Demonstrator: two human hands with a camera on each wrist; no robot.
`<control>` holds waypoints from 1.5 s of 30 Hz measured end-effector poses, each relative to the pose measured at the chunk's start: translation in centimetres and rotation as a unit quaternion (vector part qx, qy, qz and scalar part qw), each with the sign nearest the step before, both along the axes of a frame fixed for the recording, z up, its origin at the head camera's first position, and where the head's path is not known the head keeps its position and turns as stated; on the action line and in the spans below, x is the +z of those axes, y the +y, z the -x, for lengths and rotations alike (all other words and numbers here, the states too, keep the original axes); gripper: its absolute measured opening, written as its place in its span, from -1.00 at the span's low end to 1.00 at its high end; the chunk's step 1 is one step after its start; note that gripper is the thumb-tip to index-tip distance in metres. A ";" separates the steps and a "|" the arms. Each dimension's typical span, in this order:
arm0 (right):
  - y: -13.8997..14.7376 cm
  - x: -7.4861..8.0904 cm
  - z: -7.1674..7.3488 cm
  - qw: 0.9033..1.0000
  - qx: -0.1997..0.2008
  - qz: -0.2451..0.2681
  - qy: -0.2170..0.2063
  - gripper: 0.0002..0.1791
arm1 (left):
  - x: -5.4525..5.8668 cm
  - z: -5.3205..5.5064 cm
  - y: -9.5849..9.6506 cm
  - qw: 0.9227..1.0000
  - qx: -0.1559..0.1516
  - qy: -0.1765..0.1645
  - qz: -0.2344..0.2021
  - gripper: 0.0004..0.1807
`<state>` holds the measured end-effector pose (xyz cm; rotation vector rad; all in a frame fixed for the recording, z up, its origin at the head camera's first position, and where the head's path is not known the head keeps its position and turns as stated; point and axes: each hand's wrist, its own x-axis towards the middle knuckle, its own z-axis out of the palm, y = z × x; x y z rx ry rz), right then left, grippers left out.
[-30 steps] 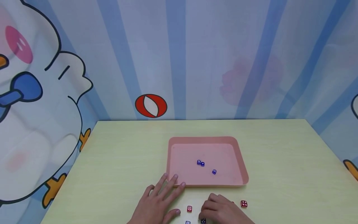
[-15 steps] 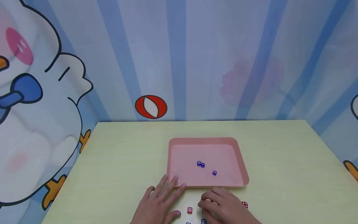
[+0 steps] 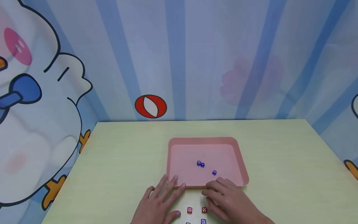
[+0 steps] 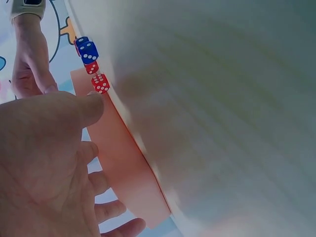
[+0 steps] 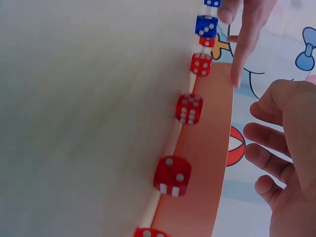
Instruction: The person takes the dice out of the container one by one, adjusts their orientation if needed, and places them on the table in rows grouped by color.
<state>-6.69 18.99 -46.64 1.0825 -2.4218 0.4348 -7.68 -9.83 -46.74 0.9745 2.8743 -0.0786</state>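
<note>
Two red dice (image 3: pixel 189 210) lie on the surface (image 3: pixel 98 186) between the hands, one blue die (image 3: pixel 188 223) nearly cut off below. We see the right hand (image 3: pixel 232 199) loosely bent, grip released, hiding more red dice (image 5: pixel 173 176) from the head view; the left hand (image 3: pixel 158 203) spreads, also released, by the pink tray (image 3: pixel 243 161).

Soft, even light covers the tabletop (image 3: pixel 126 155) in the head view. Both wrist views look dimmer, the left darkest towards one o'clock, the right hazy towards nine.
</note>
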 end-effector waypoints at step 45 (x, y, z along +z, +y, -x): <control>1.7 0.2 4.3 0.994 -0.111 0.000 0.002 -0.68 | -0.2 0.1 -0.1 1.000 0.003 -0.005 -0.017 -0.22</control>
